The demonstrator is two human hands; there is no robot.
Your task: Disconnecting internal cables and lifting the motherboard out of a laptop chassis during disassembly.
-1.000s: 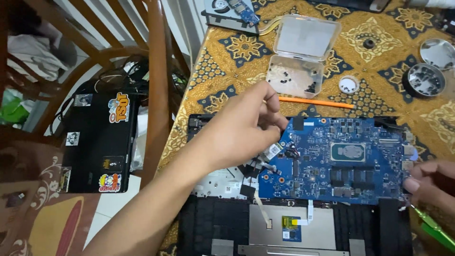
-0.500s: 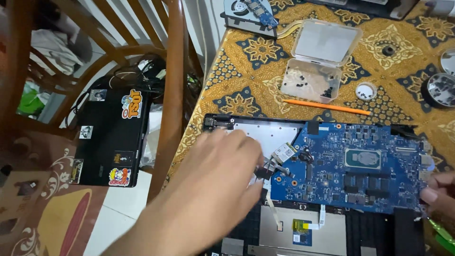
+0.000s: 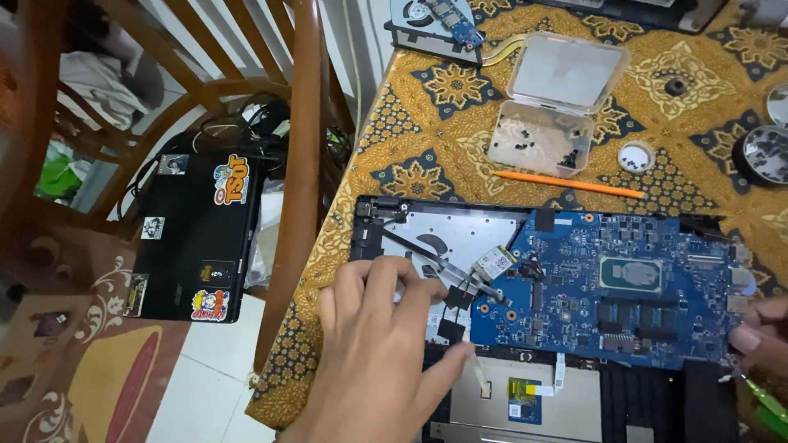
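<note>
A: What can't you see by the left hand (image 3: 373,353)?

B: It lies over the open laptop base (image 3: 427,230), so the part under the palm is hidden. The arm runs off the bottom edge.

A: And the right hand (image 3: 759,336)?

B: Only some fingers peek in from the side. The rest is cut off. I can't tell how it holds the blue board (image 3: 616,287). Just below those fingers is a green tool (image 3: 767,406), mostly out of the picture.

A: Those dots in the clear box (image 3: 542,139), far above the hands?

B: Too tiny to tell. Maybe screws.

A: And up top?

B: A fan part (image 3: 431,20) is cut by the edge.
</note>
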